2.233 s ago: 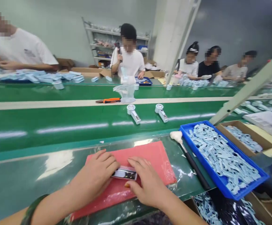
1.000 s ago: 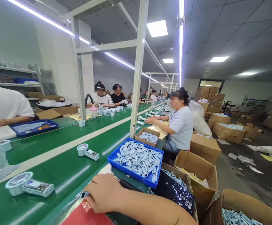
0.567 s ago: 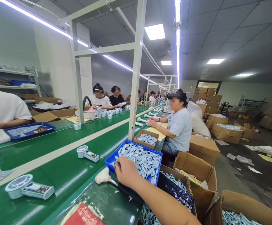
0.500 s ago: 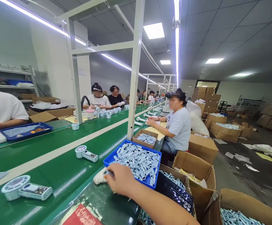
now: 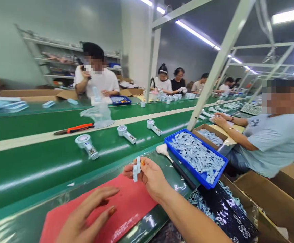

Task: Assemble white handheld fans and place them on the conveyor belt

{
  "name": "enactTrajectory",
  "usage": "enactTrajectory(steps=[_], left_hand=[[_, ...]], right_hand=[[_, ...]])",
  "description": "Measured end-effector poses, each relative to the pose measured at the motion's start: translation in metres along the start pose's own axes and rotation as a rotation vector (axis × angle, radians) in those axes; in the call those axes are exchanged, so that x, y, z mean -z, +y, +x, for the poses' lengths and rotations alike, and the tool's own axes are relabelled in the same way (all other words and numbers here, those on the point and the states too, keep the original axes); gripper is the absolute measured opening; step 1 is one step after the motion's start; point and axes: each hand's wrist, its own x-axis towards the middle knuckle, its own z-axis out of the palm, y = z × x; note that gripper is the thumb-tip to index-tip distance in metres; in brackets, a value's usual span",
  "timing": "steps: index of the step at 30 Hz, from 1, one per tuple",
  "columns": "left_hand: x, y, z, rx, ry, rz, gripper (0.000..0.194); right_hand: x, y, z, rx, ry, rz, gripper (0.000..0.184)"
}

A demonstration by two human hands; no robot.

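Note:
My right hand pinches a small light-blue plastic part and holds it upright above the far edge of the red mat. Over the mat's near left part hovers my left hand, fingers spread, nothing in it. The blue tray heaped with the same light-blue parts lies to the right of my right hand. Between that hand and the tray rests a black-handled brush with a white head.
Three small white handheld fans lie on the green conveyor belt, with orange pliers beyond. A cardboard box of parts and a seated co-worker are at right. Other people sit across the belt.
My right hand reached into the blue tray and came back over the mat with a light-blue part. My view swung left, back to the mat. My left hand is in view again, open.

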Motion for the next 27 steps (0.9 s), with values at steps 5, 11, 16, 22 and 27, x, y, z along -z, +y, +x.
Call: enactTrajectory(steps=[5,11,16,22,27], left_hand=[[-0.026,0.052,0.029,0.25,0.042,-0.5,0.047],[-0.04,0.052,0.033,0.326,0.16,-0.854,0.051],[-0.037,0.05,0.026,0.433,0.057,-1.048,0.049],[-0.035,0.049,0.026,0.459,0.006,-1.201,0.043],[-0.032,0.046,0.023,0.451,-0.059,-1.293,0.034]], right_hand=[[-0.022,0.015,-0.018,0.043,0.022,-0.115,0.049],[-0.028,0.022,-0.018,-0.002,0.027,-0.027,0.046],[-0.029,0.025,-0.017,-0.083,-0.023,0.149,0.042],[-0.026,0.025,-0.016,-0.121,-0.051,0.228,0.036],[-0.026,0.019,-0.018,-0.131,-0.052,0.195,0.035]])
